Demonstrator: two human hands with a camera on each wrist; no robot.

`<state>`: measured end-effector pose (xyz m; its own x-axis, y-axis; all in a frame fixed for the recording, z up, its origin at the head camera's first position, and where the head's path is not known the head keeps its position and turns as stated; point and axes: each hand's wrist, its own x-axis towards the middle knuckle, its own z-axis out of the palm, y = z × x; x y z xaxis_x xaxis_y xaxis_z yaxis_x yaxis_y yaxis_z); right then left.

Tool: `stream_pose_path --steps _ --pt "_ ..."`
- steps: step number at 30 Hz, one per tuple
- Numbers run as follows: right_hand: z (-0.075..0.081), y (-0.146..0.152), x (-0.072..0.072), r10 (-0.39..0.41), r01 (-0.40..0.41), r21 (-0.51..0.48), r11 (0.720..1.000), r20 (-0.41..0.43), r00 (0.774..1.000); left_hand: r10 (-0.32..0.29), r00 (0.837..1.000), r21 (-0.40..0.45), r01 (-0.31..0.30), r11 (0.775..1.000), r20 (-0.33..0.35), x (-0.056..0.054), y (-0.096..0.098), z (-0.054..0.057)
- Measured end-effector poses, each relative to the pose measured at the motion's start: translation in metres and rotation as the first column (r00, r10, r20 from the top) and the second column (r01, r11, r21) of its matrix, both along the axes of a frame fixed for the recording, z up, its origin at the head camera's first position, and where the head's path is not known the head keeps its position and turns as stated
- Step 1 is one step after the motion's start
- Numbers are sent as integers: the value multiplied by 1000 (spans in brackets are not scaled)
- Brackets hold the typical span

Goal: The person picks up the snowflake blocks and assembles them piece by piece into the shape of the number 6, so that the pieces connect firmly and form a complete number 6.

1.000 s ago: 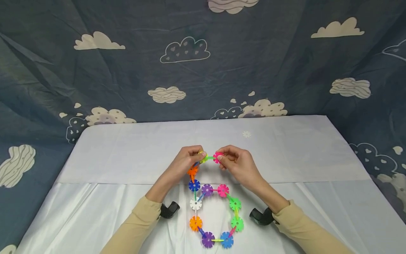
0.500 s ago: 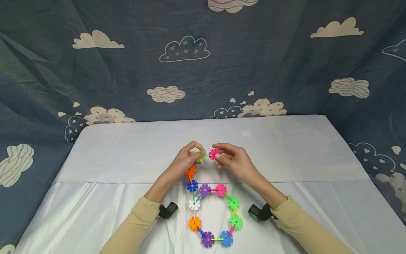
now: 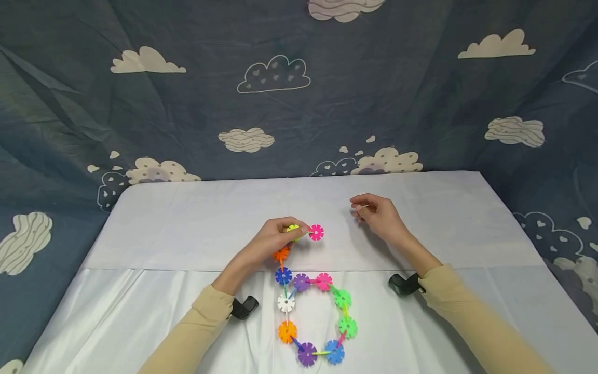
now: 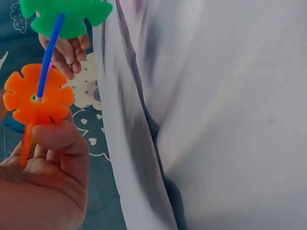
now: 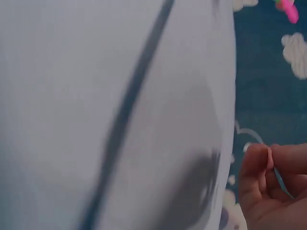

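Observation:
A chain of coloured, notched plastic snowflake discs lies mostly on the white cloth. My left hand (image 3: 280,235) pinches the yellow snowflake disc (image 3: 293,228) near the chain's far end. Beyond its thumb, a pink snowflake disc (image 3: 316,232) sticks out to the right. Close to that hand, an orange snowflake disc (image 4: 38,96) and a green one (image 4: 72,19) show large in the left wrist view. My right hand (image 3: 379,214) is apart from the chain, at the back right. Its thumb and index finger (image 5: 288,158) meet in a pinch, a pale edge of a white snowflake disc at the tips.
Nearer the front, the chain forms a ring, with a white disc (image 3: 286,302), an orange disc (image 3: 287,332) and a purple disc (image 3: 307,354) among several others. The white-covered table (image 3: 187,223) ends at a dark cloud-print cloth (image 3: 280,114).
My right hand has let go of the pink snowflake disc and moved right and back, to where the loose white disc lay. The left hand stays on the yellow disc.

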<state>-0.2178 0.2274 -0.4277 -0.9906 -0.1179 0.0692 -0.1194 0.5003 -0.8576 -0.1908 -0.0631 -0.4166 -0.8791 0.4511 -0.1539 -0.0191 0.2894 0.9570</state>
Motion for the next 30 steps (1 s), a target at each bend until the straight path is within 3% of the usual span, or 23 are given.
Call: stream_pose_path --steps 5,9,17,22,27,30 --pt "0 20 -18 2 -2 190 982 -4 1000 -27 996 -92 19 996 -88 2 2 -3" --pt "-3 32 -32 8 -21 302 953 44 999 -55 983 -130 32 991 -177 4 2 -4" --pt "-12 39 -53 56 -83 427 901 77 996 -38 976 -122 12 992 -215 6 3 -3" --pt "-11 35 -55 42 -80 451 889 92 995 -27 973 -127 -3 992 -231 6 3 -2" --pt "-7 32 -46 25 -72 491 868 100 995 -17 972 -132 -14 991 -232 7 4 -2" --pt "-6 31 -40 35 -74 485 872 88 995 -10 972 -140 -23 990 -233 9 3 -2"
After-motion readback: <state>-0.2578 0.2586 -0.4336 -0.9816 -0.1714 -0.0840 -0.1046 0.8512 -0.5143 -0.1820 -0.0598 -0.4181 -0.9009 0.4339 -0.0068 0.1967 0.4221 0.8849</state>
